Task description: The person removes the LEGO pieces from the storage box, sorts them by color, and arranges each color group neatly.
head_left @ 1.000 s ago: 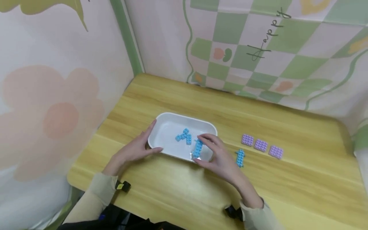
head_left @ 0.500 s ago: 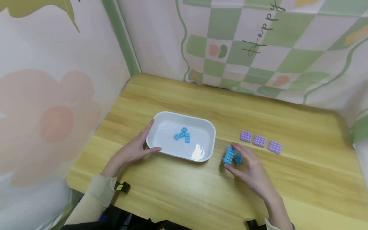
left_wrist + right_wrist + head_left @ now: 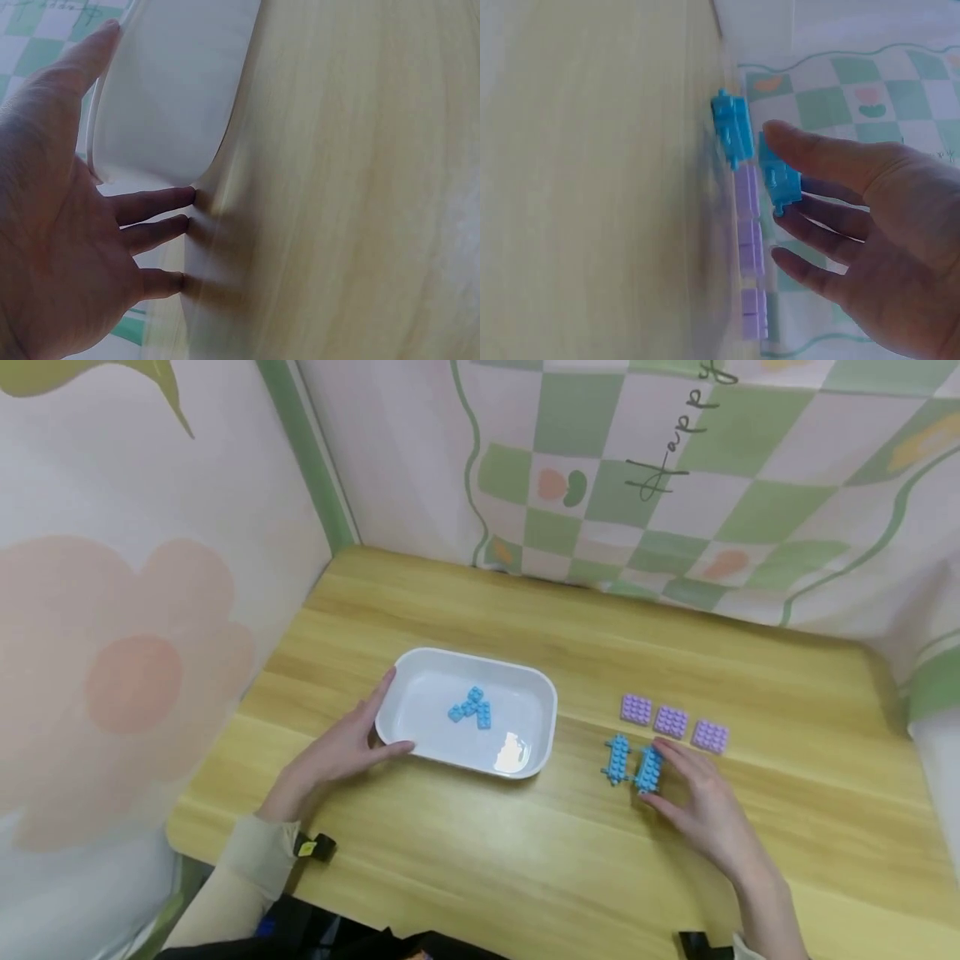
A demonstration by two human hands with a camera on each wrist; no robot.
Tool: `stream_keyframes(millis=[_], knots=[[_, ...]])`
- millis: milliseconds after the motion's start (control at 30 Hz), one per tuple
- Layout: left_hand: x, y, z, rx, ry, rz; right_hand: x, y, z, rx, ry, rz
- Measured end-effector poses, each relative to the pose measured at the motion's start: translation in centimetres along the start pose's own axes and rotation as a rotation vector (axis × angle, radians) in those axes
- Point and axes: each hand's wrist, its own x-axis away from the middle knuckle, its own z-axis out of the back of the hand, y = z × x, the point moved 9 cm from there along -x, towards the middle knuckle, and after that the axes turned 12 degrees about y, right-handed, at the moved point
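Observation:
My right hand (image 3: 716, 814) holds a long blue toy brick (image 3: 648, 770) with studs and small side pegs between thumb and fingertips. Just left of it on the table lies a matching blue brick (image 3: 617, 759). In the right wrist view the held brick (image 3: 781, 178) shows between thumb and fingers, close over the table. My left hand (image 3: 345, 752) spans the left end of a white tray (image 3: 540, 718), thumb at its front rim, forefinger at the far corner. The left wrist view shows its other fingers (image 3: 154, 202) straight below the tray's end.
Several small light blue bricks (image 3: 483, 716) lie inside the tray. Behind the long bricks, three purple studded square plates (image 3: 671, 721) stand in a row on the wooden table (image 3: 480, 852). A checked curtain (image 3: 577, 468) hangs along the table's back edge.
My right hand has carried the long blue brick out of the tray, rightward over the matching brick to its right side. The left hand has stayed at the tray.

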Motion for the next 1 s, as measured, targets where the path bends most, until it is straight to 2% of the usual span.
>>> stream_keyframes(millis=[200,567,733,867,1000], knots=[[0.2,0.1,-0.1,-0.004,-0.003,0.007,0.2,1.5,-0.9,0.044,-0.08,-0.063],[0.3,0.0,0.0,-0.01,0.005,0.023,-0.1,2.0,-1.5,0.027,-0.146,-0.078],[0.3,-0.1,-0.1,-0.012,0.006,0.021,-0.9,0.7,-0.7,-0.032,-0.064,-0.039],[0.3,-0.2,-0.1,-0.006,0.009,0.017,-2.5,-2.0,-0.3,-0.07,0.023,0.023],[0.3,-0.1,0.0,-0.008,0.012,0.011,-4.4,-4.5,-0.9,-0.127,0.098,0.084]])
